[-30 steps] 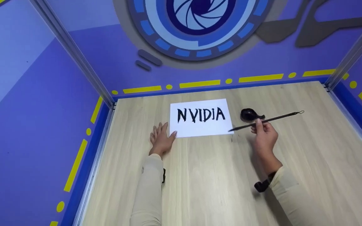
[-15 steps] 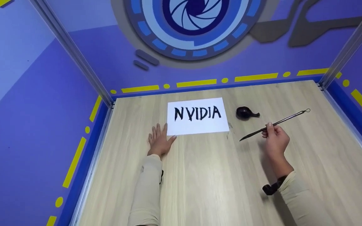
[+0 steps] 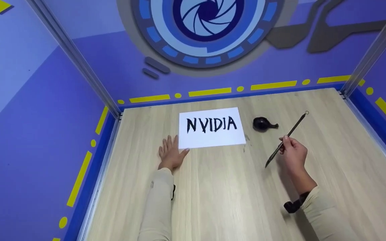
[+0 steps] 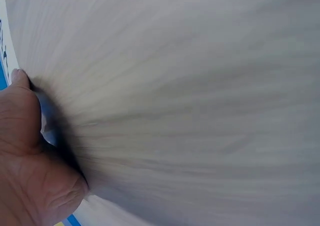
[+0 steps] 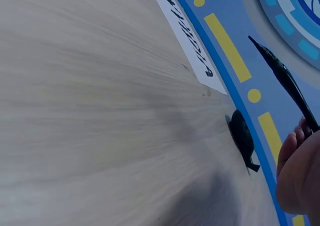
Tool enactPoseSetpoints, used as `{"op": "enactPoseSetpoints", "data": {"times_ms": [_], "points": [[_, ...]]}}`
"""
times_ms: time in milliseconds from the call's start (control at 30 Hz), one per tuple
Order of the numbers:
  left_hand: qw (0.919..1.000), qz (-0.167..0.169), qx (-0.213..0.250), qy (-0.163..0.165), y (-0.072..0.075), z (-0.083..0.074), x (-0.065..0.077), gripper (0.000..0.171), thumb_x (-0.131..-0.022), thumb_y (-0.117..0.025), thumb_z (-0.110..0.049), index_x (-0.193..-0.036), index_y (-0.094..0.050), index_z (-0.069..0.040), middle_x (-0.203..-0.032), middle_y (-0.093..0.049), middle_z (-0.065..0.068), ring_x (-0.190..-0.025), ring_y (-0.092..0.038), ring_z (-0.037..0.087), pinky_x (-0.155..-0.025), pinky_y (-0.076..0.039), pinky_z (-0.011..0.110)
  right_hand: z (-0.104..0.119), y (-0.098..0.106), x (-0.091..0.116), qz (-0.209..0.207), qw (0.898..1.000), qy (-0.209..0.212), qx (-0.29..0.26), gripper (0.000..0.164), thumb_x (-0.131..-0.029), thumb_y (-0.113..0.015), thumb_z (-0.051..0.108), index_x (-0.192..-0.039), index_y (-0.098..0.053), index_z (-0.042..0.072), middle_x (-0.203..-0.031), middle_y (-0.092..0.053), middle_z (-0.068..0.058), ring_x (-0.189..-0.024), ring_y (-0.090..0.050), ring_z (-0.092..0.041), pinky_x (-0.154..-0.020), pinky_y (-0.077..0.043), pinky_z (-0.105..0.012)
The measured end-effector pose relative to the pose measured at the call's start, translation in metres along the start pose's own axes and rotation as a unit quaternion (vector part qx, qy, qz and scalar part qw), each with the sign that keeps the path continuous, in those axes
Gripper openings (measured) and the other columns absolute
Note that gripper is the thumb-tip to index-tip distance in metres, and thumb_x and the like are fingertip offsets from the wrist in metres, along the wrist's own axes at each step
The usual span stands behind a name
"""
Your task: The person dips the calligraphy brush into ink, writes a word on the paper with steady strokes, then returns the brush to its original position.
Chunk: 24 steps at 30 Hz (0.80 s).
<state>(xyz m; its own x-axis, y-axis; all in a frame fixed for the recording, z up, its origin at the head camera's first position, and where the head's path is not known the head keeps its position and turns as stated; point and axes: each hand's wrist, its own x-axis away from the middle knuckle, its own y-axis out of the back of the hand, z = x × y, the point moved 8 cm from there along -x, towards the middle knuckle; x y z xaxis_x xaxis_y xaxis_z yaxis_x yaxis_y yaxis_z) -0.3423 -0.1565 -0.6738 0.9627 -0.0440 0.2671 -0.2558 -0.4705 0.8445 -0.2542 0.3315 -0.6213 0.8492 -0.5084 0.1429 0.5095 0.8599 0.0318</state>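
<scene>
A white sheet of paper (image 3: 213,141) bearing the black brushed letters "NVIDIA" lies toward the back of the table. My left hand (image 3: 172,156) rests with spread fingers at its lower left corner, the thumb by the paper's edge. In the left wrist view only part of that hand (image 4: 30,151) shows. To the right of the paper, my right hand (image 3: 294,153) pinches a dark calligraphy brush (image 3: 273,156) with a hanging loop on its end. The brush tip points down and left, apart from the paper. In the right wrist view the brush's dark bristles (image 5: 282,76) show above the table.
A small black gourd-shaped ink dish (image 3: 262,124) sits right of the paper, beyond the right hand. Dark smudges (image 3: 244,150) mark the wooden table (image 3: 213,194) by the paper's lower right corner. Blue-purple panels (image 3: 106,60) wall the back and sides.
My right hand has drawn the brush back from beside the ink dish and paper corner, toward the lower right. The brush has turned steeper. My left hand keeps its place.
</scene>
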Motion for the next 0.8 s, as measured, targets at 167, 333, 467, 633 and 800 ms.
{"op": "enactPoseSetpoints", "data": {"times_ms": [167,333,467,633,800], "points": [[0.9998,0.02,-0.001,0.005,0.002,-0.004,0.002,0.09,-0.108,-0.05,-0.061,-0.174,-0.003,-0.023,-0.181,0.016,0.012,-0.168,0.02,0.038,-0.135,0.011,0.062,0.0,-0.006,-0.008,0.015,0.999,-0.028,0.021,0.029,-0.112,-0.058,0.031,-0.099,-0.077,0.015,-0.073,-0.063,0.016,-0.067,-0.059,0.0,-0.066,-0.055,-0.018],[0.9986,0.049,0.007,0.02,0.005,-0.001,0.001,0.09,-0.108,-0.049,-0.059,-0.174,0.002,-0.025,-0.18,0.023,0.01,-0.166,0.026,0.037,-0.134,0.015,0.061,0.003,-0.019,-0.017,0.038,0.999,-0.039,0.006,0.032,-0.112,-0.057,0.031,-0.103,-0.076,0.006,-0.075,-0.064,0.015,-0.069,-0.058,-0.002,-0.068,-0.055,-0.02],[0.9978,0.063,0.006,0.021,0.006,0.0,0.003,0.09,-0.109,-0.05,-0.059,-0.174,0.003,-0.026,-0.18,0.024,0.01,-0.166,0.026,0.037,-0.134,0.014,0.061,0.005,-0.019,-0.024,0.031,0.999,-0.032,0.031,0.035,-0.112,-0.057,0.031,-0.092,-0.075,0.009,-0.073,-0.063,0.017,-0.073,-0.057,-0.003,-0.072,-0.05,-0.019],[0.9977,0.065,0.012,0.017,0.008,-0.002,0.005,0.09,-0.108,-0.05,-0.058,-0.174,0.001,-0.024,-0.18,0.023,0.012,-0.166,0.025,0.039,-0.134,0.013,0.062,0.009,-0.015,-0.044,0.017,0.995,-0.012,0.101,0.038,-0.11,-0.058,0.037,-0.085,-0.072,0.012,-0.07,-0.059,0.019,-0.078,-0.053,-0.006,-0.074,-0.042,-0.022],[0.9979,0.058,0.021,0.019,0.009,-0.006,0.002,0.09,-0.108,-0.051,-0.058,-0.174,-0.001,-0.024,-0.18,0.023,0.011,-0.166,0.026,0.037,-0.134,0.014,0.062,0.013,-0.015,-0.079,0.024,0.979,0.031,0.202,0.046,-0.109,-0.054,0.042,-0.089,-0.07,0.004,-0.093,-0.064,-0.002,-0.102,-0.058,-0.026,-0.1,-0.043,-0.041]]}}
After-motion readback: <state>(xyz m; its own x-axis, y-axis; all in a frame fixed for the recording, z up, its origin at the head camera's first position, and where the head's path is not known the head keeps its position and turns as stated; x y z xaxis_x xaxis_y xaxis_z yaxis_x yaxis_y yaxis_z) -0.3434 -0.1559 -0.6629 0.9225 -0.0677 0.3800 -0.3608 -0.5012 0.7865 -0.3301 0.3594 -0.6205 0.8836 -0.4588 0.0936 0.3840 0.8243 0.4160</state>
